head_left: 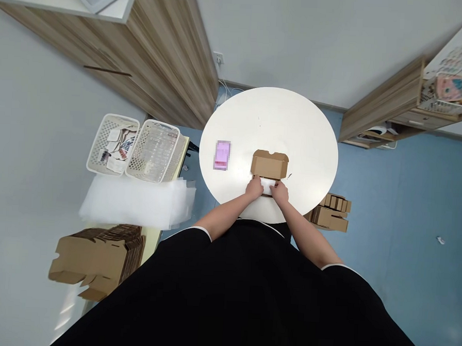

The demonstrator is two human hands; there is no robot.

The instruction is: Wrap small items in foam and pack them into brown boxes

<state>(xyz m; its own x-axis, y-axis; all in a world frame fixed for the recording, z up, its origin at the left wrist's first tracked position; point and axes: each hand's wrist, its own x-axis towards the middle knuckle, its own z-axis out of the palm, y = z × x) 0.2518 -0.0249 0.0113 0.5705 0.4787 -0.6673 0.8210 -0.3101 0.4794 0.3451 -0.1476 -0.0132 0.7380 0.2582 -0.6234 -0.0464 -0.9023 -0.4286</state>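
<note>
A kraft cardboard box (269, 164) sits near the front of the round white table (270, 118), its lid flap standing open toward the far side. At the box's near edge lies a white folded item (268, 186), possibly paper or foam, pinched between my left hand (254, 187) and my right hand (279, 192). Both hands press on it from either side, and their fingers hide part of it. A pink card or packet (222, 155), its surface blurred, lies on the table to the left, apart from my hands.
Two white plastic baskets (112, 143) (152, 151) stand on a side table at the left, above a pile of clear plastic bags (136, 201) and a stack of flat cardboard blanks (98, 259). More flattened cardboard (329, 212) lies on the blue floor at the right.
</note>
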